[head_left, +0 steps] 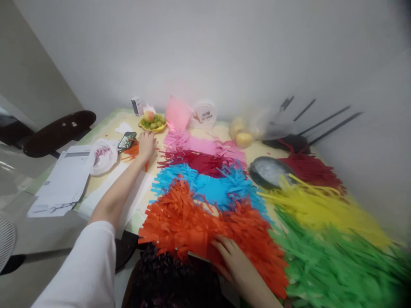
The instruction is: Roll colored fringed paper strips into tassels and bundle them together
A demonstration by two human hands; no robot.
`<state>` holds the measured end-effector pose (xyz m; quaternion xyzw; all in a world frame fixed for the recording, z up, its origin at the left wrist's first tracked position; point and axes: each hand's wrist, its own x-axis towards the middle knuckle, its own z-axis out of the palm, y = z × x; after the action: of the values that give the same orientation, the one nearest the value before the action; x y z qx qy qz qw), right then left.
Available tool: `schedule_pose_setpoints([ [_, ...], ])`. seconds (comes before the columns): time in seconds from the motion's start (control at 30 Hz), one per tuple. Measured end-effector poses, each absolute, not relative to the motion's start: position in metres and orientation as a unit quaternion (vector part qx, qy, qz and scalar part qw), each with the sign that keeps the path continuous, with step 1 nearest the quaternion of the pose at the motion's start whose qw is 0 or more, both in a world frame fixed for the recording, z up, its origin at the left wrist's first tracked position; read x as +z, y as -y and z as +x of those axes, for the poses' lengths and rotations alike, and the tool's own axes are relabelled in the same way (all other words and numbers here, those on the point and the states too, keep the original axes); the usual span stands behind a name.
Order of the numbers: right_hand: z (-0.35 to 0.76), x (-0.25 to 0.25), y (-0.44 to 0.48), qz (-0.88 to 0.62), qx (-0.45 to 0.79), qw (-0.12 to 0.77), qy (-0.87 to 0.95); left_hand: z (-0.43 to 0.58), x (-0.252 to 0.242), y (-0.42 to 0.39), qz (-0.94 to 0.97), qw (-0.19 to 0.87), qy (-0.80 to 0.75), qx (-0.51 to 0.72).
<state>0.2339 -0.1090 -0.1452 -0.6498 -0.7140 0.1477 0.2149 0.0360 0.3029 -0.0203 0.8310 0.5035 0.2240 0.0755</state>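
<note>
My left hand [147,144] reaches across the table with its fingers curled down over a small piece of orange fringed paper [131,151], whose strips stick out on both sides; the fingertips are partly hidden. At the near edge, my right hand [230,257] lies at a large orange fringed paper [180,218], fingers on top and thumb lower, with the paper's edge between them. Behind this paper lie rows of blue [210,186], dark red [199,161] and pink [205,145] fringed paper.
Green [334,265], yellow [327,209] and dark red fringes cover the right side, beside a dark round bowl [269,172]. A fruit bowl [153,128], a phone [127,140], a plastic bag [103,157] and printed sheets [62,177] lie left. A stool [59,132] stands beyond.
</note>
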Motion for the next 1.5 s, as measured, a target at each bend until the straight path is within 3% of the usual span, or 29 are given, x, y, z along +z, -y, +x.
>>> schedule_pose_setpoints([
  [0.1, 0.236, -0.135, 0.108, -0.628, 0.139, 0.204, 0.738, 0.05, -0.024, -0.217, 0.876, 0.133, -0.373, 0.276],
  [0.23, 0.24, -0.124, 0.106, -0.602, 0.157, 0.2, 0.757, 0.055, -0.045, -0.074, 0.955, 0.285, -0.071, 0.04],
  [0.33, 0.24, -0.123, 0.106, -0.606, 0.156, 0.174, 0.76, 0.055, -0.071, -0.019, 0.962, 0.242, -0.122, -0.045],
  [0.5, 0.237, -0.126, 0.109, -0.633, 0.125, 0.165, 0.746, 0.058, -0.101, -0.015, 0.968, 0.173, -0.179, -0.044],
  [0.73, 0.246, -0.118, 0.102, -0.649, 0.244, 0.205, 0.69, 0.06, -0.1, -0.005, 0.974, 0.138, -0.174, -0.052],
  [1.03, 0.254, -0.108, 0.091, -0.66, 0.316, 0.262, 0.629, 0.06, -0.094, -0.017, 0.955, 0.215, -0.201, -0.031],
  [1.3, 0.25, -0.107, 0.095, -0.7, 0.281, 0.301, 0.584, 0.068, -0.092, -0.01, 0.949, 0.184, -0.253, -0.04],
  [1.5, 0.252, -0.103, 0.095, -0.692, 0.339, 0.288, 0.568, 0.062, -0.088, -0.028, 0.92, 0.323, -0.222, -0.027],
])
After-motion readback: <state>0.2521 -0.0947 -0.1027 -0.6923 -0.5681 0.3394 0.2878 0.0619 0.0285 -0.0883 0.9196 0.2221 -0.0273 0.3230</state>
